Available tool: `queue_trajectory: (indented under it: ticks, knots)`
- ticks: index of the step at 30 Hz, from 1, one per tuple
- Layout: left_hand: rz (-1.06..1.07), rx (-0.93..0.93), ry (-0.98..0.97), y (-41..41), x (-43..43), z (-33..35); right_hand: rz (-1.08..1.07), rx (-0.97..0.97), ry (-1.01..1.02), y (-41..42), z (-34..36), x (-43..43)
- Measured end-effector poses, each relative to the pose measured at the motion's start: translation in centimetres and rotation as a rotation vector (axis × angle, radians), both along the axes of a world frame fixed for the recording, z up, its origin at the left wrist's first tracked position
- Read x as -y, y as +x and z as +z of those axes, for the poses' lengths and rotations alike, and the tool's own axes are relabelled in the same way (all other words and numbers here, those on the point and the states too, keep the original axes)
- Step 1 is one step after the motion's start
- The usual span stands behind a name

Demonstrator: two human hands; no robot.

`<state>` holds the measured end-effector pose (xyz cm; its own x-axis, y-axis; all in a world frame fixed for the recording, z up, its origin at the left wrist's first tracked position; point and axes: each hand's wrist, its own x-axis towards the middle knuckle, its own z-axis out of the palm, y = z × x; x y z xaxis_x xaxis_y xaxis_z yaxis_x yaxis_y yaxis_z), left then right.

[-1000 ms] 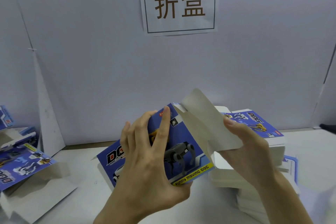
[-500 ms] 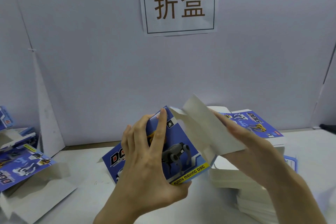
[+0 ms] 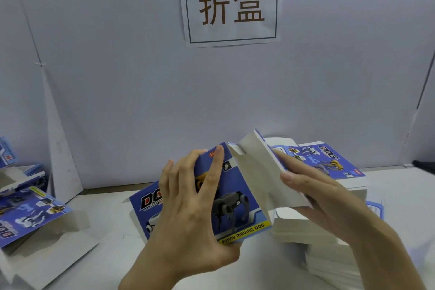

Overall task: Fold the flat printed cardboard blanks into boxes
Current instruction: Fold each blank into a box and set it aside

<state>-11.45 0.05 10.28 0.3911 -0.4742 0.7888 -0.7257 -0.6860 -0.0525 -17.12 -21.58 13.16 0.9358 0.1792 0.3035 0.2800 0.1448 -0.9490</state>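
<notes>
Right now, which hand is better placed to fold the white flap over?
Right, probably. The right hand pinches the white flap at its outer edge, while the left hand is occupied gripping the blue box to steady it.

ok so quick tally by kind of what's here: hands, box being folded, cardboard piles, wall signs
hands: 2 (left hand, right hand)
box being folded: 1
cardboard piles: 2 (stack of flat blanks on the right, left pile)
wall sign: 1
total: 6
</notes>
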Motion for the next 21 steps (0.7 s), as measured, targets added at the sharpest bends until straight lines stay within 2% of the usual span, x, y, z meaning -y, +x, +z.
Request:
queue_trajectory:
  ticks: [4, 10, 18, 21]
  knots:
    - [-0.029, 0.016, 0.063, 0.0, 0.1, -0.1, -0.142, -0.020, -0.005, 0.4, -0.1, -0.2]
    - [-0.009, -0.003, 0.071, 0.2, 0.0, 0.0, -0.245, 0.018, -0.020, 1.3, -0.3, -1.2]
    - [0.011, -0.042, 0.015, 0.0, -0.4, 0.1, -0.133, 0.009, 0.010, 0.7, -0.4, -1.4]
    - [0.023, -0.034, 0.039, -0.3, 0.5, -0.2, -0.116, 0.072, 0.006, 1.2, -0.2, -2.8]
